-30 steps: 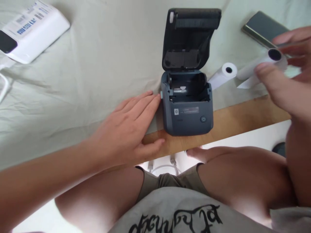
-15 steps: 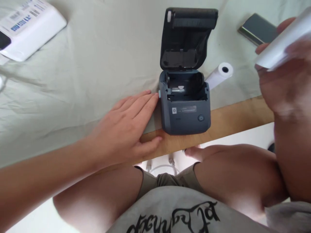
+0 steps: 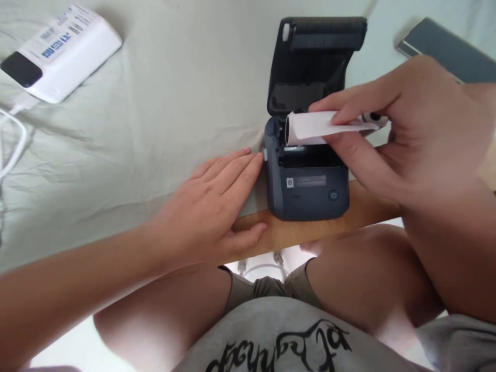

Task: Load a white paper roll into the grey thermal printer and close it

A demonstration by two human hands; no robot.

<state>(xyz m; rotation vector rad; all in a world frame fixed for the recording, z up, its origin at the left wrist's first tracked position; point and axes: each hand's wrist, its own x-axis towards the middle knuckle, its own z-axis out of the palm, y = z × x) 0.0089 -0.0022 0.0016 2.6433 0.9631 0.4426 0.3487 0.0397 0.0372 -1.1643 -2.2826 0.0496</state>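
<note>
A dark blue-grey label printer stands near the table's front edge with its black lid raised. Flat on the table, my left hand is open, its fingertips at the printer's left side. My right hand pinches a white paper roll between thumb and fingers. The roll lies sideways over the open paper bay, its left end at the bay's left side; whether it touches the bay I cannot tell. Behind my right fingers, another paper roll is mostly hidden.
A white power bank with a black display lies at the upper left, a white cable at its end. A dark phone is at the upper right. Pale cloth covers the table up to a bare wooden edge.
My right hand has come in from the right with the paper roll, which is now over the printer's bay. My left hand stays beside the printer. The view has shifted slightly.
</note>
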